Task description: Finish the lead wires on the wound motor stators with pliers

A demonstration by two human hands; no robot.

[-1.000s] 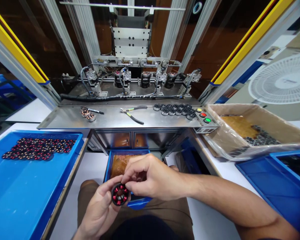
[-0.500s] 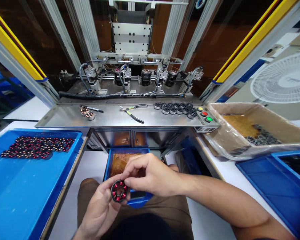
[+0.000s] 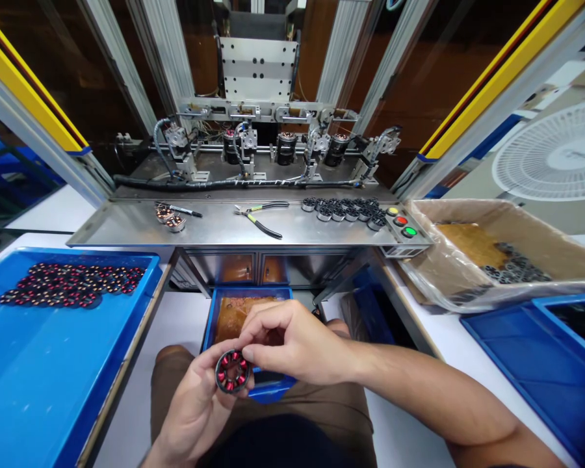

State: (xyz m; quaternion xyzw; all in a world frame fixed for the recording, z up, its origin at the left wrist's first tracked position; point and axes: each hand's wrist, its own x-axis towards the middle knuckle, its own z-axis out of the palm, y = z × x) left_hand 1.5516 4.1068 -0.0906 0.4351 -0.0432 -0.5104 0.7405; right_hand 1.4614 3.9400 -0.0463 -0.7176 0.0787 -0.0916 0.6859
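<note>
Left hand clamped on wound stator ring, held over lap, just in front of small blue bin. Right hand fingertips pinched together on ring's upper right edge. Blue tray at left carries cluster of similar rings. Pliers lie on steel table, well apart from hands.

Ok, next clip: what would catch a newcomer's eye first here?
First, low in the middle, the two hands: the left hand holds a small round wound stator with red coils, and the right hand pinches at its top edge. Next, the big blue tray on the left with a cluster of similar coils at its far end, and the steel shelf ahead, bearing pliers.
</note>
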